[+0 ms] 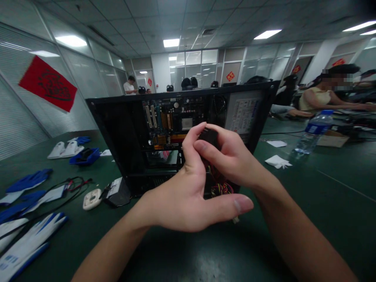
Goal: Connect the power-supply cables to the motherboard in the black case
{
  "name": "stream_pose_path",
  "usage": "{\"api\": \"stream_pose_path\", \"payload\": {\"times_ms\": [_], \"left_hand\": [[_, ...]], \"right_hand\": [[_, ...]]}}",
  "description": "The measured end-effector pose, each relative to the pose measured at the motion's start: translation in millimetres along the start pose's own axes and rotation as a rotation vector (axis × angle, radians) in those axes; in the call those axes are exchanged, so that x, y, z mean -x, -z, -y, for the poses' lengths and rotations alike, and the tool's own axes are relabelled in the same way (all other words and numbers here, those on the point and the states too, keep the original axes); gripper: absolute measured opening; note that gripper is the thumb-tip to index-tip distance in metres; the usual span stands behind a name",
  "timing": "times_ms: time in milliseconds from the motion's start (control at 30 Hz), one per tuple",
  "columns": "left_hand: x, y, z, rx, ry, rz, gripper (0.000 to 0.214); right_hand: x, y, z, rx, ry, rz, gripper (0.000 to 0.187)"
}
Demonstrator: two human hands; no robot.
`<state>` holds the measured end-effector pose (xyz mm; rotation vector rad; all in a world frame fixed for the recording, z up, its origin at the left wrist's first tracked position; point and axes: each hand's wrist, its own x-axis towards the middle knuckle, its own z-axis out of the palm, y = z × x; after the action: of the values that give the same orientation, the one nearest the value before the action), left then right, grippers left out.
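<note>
At the open computer case (116,131), in the head view, my right hand (235,154) pinches a dark part (209,136) before the circuit board (195,109); my left hand (183,197) curls beside it, whether gripping I cannot tell. Holding its body, not the coloured wires (222,188) below, should spare them strain.

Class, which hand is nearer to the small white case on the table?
Left. The left hand is right of the white case; the right hand is farther right.

I observe the green bench (331,196) supporting an open computer case (129,129), blue-and-white gloves (32,246), a blue tray (93,158) and a bottle (313,131).
</note>
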<state>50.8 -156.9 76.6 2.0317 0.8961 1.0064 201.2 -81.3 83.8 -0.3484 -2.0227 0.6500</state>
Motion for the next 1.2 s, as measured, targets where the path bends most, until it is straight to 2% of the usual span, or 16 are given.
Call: {"api": "stream_pose_path", "payload": {"times_ms": [167, 267, 367, 533, 733, 867, 967, 1067, 1200], "left_hand": [[1, 3.9, -3, -0.091, 0.055, 0.092, 0.117], [1, 0.4, -2, -0.105, 0.061, 0.107, 0.116], [1, -6.7, 1, -0.123, 0.046, 0.029, 0.107], [1, -6.9, 4, -0.145, 0.054, -0.104, 0.086], [4, 8.6, 1, -0.248, 0.059, -0.139, 0.079], [5, 12.1, -2, -0.295, 0.044, -0.143, 0.075], [5, 12.7, -1, -0.315, 0.009, -0.167, 0.068], [3, 13.0, 2, -0.28, -0.03, -0.21, 0.065], [-2, 17.0, 6, -0.198, -0.034, -0.26, 0.074]], "right_hand": [[2, 24, 5, -0.007, -0.026, 0.253, 0.023], [4, 36, 8, 0.01, -0.044, 0.38, 0.02], [4, 39, 10, 0.007, -0.087, 0.386, 0.015], [1, 26, 8, -0.005, -0.178, 0.377, 0.013], [-1, 9, 2, 0.059, -0.116, 0.247, 0.018], [-1, 6, -3, 0.079, -0.088, 0.214, 0.019], [-1, 6, -7, 0.093, -0.009, 0.184, 0.019], [-1, 4, -9, 0.11, 0.056, 0.047, 0.022], [-2, -3, -14, 0.111, 0.012, -0.231, 0.03]]}}
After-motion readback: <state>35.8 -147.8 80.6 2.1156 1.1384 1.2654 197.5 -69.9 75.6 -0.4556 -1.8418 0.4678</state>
